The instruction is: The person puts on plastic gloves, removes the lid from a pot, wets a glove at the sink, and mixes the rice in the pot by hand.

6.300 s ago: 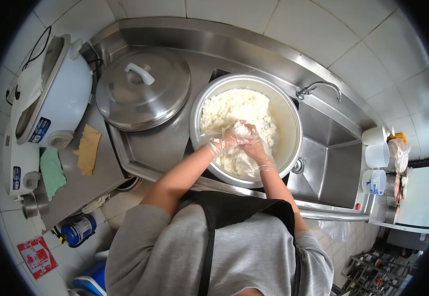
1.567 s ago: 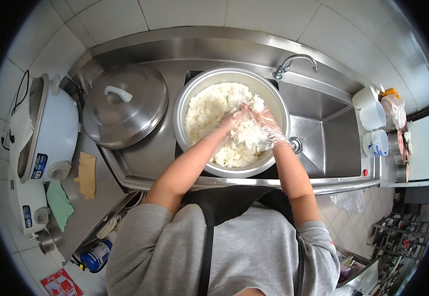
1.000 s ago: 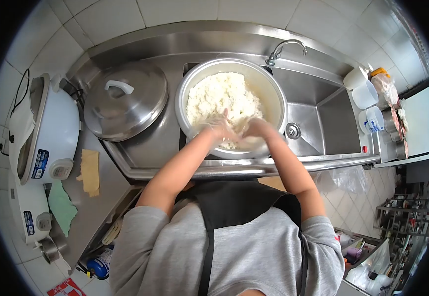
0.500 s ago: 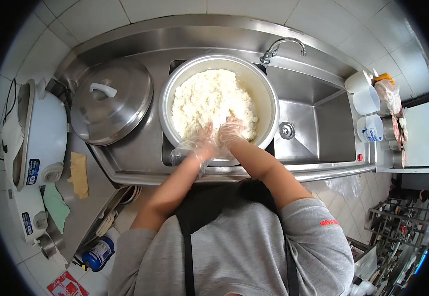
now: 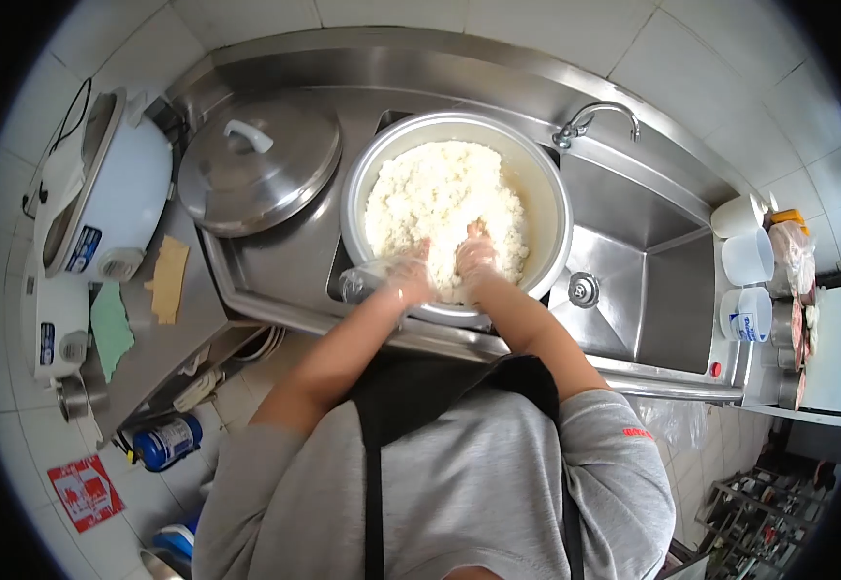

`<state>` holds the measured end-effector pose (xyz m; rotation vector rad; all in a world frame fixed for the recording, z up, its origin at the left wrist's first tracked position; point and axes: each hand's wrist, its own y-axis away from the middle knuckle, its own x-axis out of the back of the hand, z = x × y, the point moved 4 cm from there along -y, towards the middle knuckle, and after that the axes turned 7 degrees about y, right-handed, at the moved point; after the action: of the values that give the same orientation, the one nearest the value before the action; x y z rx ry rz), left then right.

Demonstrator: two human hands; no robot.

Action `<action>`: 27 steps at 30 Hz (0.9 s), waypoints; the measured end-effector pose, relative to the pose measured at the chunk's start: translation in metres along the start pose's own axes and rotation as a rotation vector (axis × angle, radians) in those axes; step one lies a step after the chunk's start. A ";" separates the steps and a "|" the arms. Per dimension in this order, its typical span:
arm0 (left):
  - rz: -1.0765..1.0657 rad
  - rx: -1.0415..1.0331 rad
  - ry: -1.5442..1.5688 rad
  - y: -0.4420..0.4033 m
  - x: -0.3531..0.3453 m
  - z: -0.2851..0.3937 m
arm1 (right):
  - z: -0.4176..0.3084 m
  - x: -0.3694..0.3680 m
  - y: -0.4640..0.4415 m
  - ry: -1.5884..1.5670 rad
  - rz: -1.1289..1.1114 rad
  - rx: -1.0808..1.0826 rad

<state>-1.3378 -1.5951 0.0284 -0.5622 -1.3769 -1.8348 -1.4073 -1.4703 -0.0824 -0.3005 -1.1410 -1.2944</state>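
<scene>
A wide, pale metal pot (image 5: 562, 217) stands over the left sink basin, holding a large mound of white cooked rice (image 5: 444, 188). Both hands wear clear plastic gloves and reach over the pot's near rim. My left hand (image 5: 411, 275) is closed on rice near the front left, its loose glove cuff bunched at the wrist. Just to its right, my right hand (image 5: 476, 259) has its fingers curled into the rice. The fingertips of both hands are partly sunk in the grains.
Left of the pot lies a big steel lid (image 5: 261, 164). A faucet (image 5: 594, 126) rises behind the right sink basin (image 5: 604, 290). White containers (image 5: 747, 257) line the right side. Rice cookers (image 5: 120, 184) and cloths (image 5: 169, 280) occupy the left counter.
The camera view has turned, so the pot and sink appear farther right. Both hands stay in the rice at the pot's near side, with only slight movement.
</scene>
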 end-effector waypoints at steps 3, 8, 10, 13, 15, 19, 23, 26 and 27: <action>0.031 -0.020 -0.015 0.002 0.002 0.001 | 0.023 0.003 0.008 -0.452 0.139 -0.225; 0.073 -0.139 0.038 -0.004 -0.001 -0.001 | 0.097 -0.011 0.005 -0.768 0.222 -0.228; 0.057 -0.129 0.031 -0.001 0.000 -0.003 | 0.131 -0.054 -0.031 -0.895 0.381 -0.229; 0.068 -0.111 0.028 0.001 0.001 0.002 | 0.154 -0.021 0.001 -1.209 0.291 -0.279; 0.113 -0.126 -0.006 0.002 0.003 0.003 | 0.164 0.027 0.030 -1.472 0.214 -0.273; 0.090 -0.131 -0.040 -0.006 0.003 0.003 | 0.162 0.053 0.045 -1.170 0.237 -0.523; 0.115 -0.078 -0.137 -0.018 -0.010 0.005 | 0.148 0.055 0.037 -0.648 -0.037 -0.205; 0.157 -0.066 -0.152 -0.020 -0.003 0.014 | 0.102 0.050 0.050 -0.469 -0.115 0.105; 0.171 -0.062 -0.142 -0.021 0.001 0.016 | 0.081 0.079 0.072 -0.446 -0.188 0.219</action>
<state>-1.3561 -1.5777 0.0216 -0.8308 -1.3228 -1.7313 -1.3967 -1.4347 0.0458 -0.3348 -1.7103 -1.2852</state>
